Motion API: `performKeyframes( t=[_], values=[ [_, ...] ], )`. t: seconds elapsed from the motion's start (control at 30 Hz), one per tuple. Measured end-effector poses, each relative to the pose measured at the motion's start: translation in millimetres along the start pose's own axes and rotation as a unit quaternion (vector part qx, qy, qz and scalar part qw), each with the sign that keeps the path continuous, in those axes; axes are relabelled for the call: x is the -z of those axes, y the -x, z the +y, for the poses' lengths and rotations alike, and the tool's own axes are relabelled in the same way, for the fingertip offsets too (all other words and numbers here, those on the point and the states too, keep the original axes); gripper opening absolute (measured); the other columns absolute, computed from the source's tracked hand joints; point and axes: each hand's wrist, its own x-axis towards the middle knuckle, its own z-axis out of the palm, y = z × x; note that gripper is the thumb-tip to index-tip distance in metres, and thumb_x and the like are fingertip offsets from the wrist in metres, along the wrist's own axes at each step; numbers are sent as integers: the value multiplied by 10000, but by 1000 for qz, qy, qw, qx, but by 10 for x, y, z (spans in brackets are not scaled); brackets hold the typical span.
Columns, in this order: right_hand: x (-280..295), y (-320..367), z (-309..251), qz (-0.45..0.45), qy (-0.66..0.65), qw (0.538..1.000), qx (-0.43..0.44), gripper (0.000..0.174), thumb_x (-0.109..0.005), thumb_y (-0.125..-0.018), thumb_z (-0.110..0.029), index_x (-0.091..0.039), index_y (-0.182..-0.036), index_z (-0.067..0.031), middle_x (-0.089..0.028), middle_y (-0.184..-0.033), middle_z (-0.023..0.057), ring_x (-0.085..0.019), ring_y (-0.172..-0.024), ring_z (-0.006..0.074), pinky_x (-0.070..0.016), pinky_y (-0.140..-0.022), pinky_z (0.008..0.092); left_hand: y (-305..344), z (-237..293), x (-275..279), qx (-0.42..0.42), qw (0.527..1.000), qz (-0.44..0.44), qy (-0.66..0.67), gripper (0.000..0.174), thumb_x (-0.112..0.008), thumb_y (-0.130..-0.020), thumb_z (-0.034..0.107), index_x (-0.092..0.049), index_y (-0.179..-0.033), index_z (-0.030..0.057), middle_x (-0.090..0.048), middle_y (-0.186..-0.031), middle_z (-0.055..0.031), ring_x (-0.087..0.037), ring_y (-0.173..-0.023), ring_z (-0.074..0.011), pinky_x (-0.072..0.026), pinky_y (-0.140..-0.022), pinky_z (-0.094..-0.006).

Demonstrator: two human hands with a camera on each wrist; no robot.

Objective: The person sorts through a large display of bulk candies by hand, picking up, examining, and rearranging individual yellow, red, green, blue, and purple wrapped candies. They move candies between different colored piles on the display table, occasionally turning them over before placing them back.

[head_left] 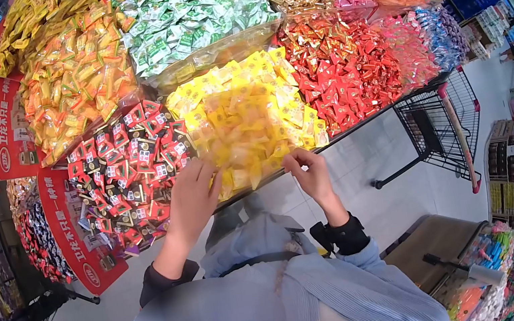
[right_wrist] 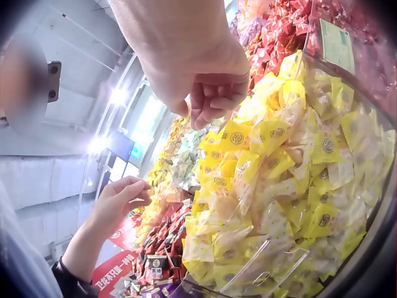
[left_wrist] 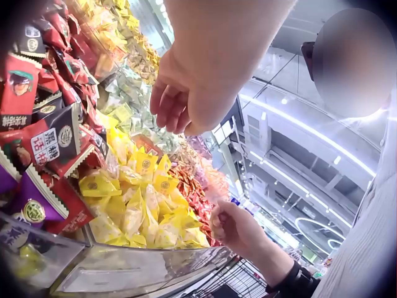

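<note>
Yellow-wrapped candies (head_left: 250, 117) fill a clear-walled bin at the middle of the display's front. My left hand (head_left: 193, 195) hovers at the border between them and the red-and-black-wrapped candies (head_left: 125, 162), its fingers relaxed and bent. At the yellow bin's front right corner is my right hand (head_left: 310, 175), fingers loosely curled. The right wrist view shows that hand (right_wrist: 217, 93) above the yellow packets with nothing visible in its fingers. From the left wrist, the left hand (left_wrist: 186, 93) also appears without anything in its fingers.
Red-wrapped candies (head_left: 341, 71) lie to the right, green-and-white packets (head_left: 198, 14) behind, orange ones (head_left: 77, 82) at back left. Red signs (head_left: 83, 237) edge the left side. A shopping cart (head_left: 443, 136) stands right, a brown-topped stand (head_left: 436, 253) behind the person.
</note>
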Motion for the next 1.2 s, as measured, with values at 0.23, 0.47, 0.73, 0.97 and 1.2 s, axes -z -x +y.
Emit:
performKeyframes(
  t=[0.23,0.47,0.73,0.97,1.2],
  values=[
    [-102,86,28,16,9,999,-31,125,-606,-826,-101,-610,-771,11,-553,-581,21,-466,-546,59,-382,-521,222,8,-142,-93,-39,999,-19,-6,121,-596,-765,75,-530,-853,25,-534,-910,-131,-528,-840,-299,-437,-723,-372],
    [-361,232,1,39,-8,999,-34,161,-588,-846,-125,-610,-753,5,-539,-577,11,-438,-545,55,-370,-528,222,-285,-749,-119,-30,993,44,-109,347,-596,-706,5,-546,-1048,42,-524,-1035,-86,-489,-992,-268,-423,-845,-368],
    [-646,299,-222,30,-4,1000,-4,177,-578,-858,-147,-624,-756,-10,-557,-605,9,-461,-563,61,-366,-530,222,-148,-753,154,6,996,79,-37,297,-584,-729,29,-535,-1022,39,-530,-1026,-107,-507,-964,-292,-447,-795,-382],
    [-881,395,-323,20,13,1000,-9,188,-565,-868,-157,-618,-764,-10,-578,-617,9,-479,-569,58,-380,-535,217,258,-921,871,73,971,210,-82,302,-617,-733,23,-544,-1026,25,-563,-1009,-117,-535,-925,-286,-431,-788,-375],
    [-1080,444,-537,-20,35,999,-8,215,-544,-883,-153,-595,-747,6,-582,-640,17,-514,-598,64,-404,-553,216,344,-1400,1224,212,915,324,-113,232,-571,-808,79,-518,-1027,26,-557,-905,-142,-530,-840,-315,-409,-727,-406]
  ],
)
